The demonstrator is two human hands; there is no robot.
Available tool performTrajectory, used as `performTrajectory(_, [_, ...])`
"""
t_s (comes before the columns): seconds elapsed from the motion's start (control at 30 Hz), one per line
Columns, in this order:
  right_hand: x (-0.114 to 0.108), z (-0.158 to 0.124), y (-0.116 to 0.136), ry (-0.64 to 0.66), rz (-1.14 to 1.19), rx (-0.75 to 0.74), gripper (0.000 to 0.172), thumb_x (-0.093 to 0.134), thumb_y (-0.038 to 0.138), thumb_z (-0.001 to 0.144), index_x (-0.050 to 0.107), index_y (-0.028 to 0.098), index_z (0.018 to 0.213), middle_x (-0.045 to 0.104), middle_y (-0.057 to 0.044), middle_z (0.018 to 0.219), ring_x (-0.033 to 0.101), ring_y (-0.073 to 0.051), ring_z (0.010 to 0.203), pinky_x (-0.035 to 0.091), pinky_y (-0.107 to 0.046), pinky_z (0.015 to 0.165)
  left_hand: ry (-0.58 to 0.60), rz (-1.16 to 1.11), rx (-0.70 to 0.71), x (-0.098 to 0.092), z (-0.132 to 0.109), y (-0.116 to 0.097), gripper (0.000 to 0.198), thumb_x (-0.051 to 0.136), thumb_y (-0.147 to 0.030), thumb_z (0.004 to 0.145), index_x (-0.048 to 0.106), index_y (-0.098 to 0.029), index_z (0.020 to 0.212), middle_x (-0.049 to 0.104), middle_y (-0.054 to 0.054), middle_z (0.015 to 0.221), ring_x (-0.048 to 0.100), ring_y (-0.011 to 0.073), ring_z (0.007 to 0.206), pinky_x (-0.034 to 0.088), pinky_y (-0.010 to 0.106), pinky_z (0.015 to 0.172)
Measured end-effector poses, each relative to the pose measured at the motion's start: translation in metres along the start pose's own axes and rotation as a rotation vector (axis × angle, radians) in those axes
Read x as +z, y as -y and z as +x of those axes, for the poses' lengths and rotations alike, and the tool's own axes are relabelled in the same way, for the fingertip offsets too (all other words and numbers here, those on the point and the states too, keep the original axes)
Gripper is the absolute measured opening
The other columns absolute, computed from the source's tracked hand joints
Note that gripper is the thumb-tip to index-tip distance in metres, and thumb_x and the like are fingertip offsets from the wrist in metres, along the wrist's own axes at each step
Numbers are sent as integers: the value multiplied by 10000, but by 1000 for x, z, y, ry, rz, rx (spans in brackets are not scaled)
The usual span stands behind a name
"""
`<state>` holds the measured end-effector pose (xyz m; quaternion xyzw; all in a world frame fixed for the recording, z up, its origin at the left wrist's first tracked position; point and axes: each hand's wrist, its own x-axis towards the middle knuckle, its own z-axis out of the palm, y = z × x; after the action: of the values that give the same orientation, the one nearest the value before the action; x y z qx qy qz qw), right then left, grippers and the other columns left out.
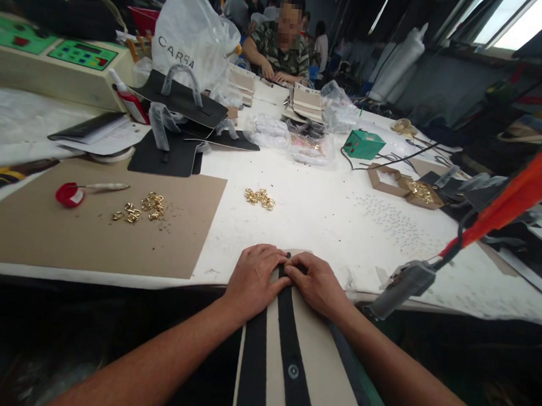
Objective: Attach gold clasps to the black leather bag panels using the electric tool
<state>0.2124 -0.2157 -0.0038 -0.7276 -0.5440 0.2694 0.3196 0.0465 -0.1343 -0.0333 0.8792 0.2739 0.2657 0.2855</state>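
The right hand (314, 283) has its thumb and forefinger pinched together on the upper end of a black strap (291, 345). The left hand (256, 283) meets it from the other side, fingers bunched and slightly curled, thumb laid across the strap; whether its fingertips clamp anything, I cannot tell. Between them the 2 hands cover part of the strap's upper end, with only a small dark tip showing.

The strap runs down toward the wearer over a beige panel (328, 370), and 1 round metal fitting (293, 371) sits near its lower end. A 2nd black strip (253, 377) lies to its left on the panel. The panel's far end reaches over the edge of the white table (307, 221).

Just beyond the hands is a small pile of gold-coloured rings (259, 198). On a brown board (189, 228) to the left are more gold-coloured pieces (152, 205) and a red cup (69, 194). To the right, a grey tool (405, 290) hangs near the right forearm, overlapping the table edge. Farther back stand a green box (364, 145) and a seated co-worker (283, 54).
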Motion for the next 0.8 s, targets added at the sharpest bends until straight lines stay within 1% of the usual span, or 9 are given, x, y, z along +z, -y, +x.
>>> performTrajectory(0.1, [0, 3, 1, -20, 38, 92, 32, 649, 260, 850, 673, 239, 846, 707, 15, 782, 642, -181, 732, 460, -299, 710, -2, 16, -1, 0, 0, -1, 342, 837, -323, 845, 713, -264, 1159, 746, 39, 1268, 611, 288, 1259, 438, 495, 1094])
performTrajectory(0.2, [-1, 8, 1, 2, 68, 142, 18, 672, 236, 811, 655, 229, 812, 691, 29, 730, 629, -167, 686, 444, -280, 659, -9, 26, 8, 0, 1, -1, 354, 847, -342, 839, 718, -261, 1158, 750, 40, 1267, 618, 289, 1255, 445, 498, 1090])
performTrajectory(0.37, [-4, 9, 2, -12, 91, 122, 66, 666, 262, 827, 651, 224, 775, 685, 25, 730, 616, -164, 689, 441, -274, 651, -20, 37, 19, -1, 3, -3, 373, 886, -305, 798, 738, -256, 1136, 767, 34, 1242, 634, 287, 1236, 470, 497, 1068])
performTrajectory(0.43, [-5, 3, 3, -34, 154, 105, 105, 642, 315, 873, 660, 226, 820, 666, 26, 714, 606, -164, 668, 454, -275, 643, -13, 44, 25, -2, 4, -3, 358, 898, -264, 781, 750, -254, 1107, 772, 32, 1236, 639, 291, 1227, 478, 501, 1059])
performTrajectory(0.5, [-10, -11, 4, -92, 257, 94, 169, 612, 382, 923, 667, 228, 880, 638, 30, 679, 594, -164, 625, 468, -278, 621, -10, 42, 27, -3, 5, -4, 340, 897, -248, 780, 757, -250, 1091, 775, 31, 1235, 644, 290, 1219, 483, 504, 1056])
performTrajectory(0.57, [-19, -34, 0, -240, 313, 92, 230, 610, 444, 945, 674, 225, 917, 652, 13, 710, 615, -175, 640, 496, -289, 635, -14, 39, 21, -3, 5, -4, 320, 890, -261, 791, 762, -248, 1084, 778, 31, 1235, 646, 290, 1215, 482, 511, 1056])
performTrajectory(0.67, [-40, -80, -19, -635, 209, 130, 300, 684, 507, 911, 691, 211, 959, 706, -40, 866, 672, -210, 781, 536, -328, 753, -15, 41, 10, -1, 5, -3, 312, 892, -283, 791, 771, -251, 1078, 780, 30, 1235, 644, 295, 1218, 475, 520, 1060])
performTrajectory(0.73, [-57, -105, -39, -885, 127, 217, 393, 752, 533, 857, 694, 191, 1041, 716, -61, 933, 685, -231, 835, 542, -356, 800, -7, 46, 10, -1, 5, -2, 318, 892, -290, 791, 774, -253, 1084, 780, 26, 1240, 642, 299, 1224, 471, 522, 1063])
performTrajectory(0.8, [-73, -118, -60, -1025, 108, 312, 567, 813, 548, 796, 663, 171, 1191, 721, -83, 1028, 698, -249, 882, 549, -379, 821, 5, 55, 18, -1, 5, -2, 318, 882, -297, 801, 774, -255, 1097, 778, 21, 1251, 639, 299, 1234, 466, 524, 1068])
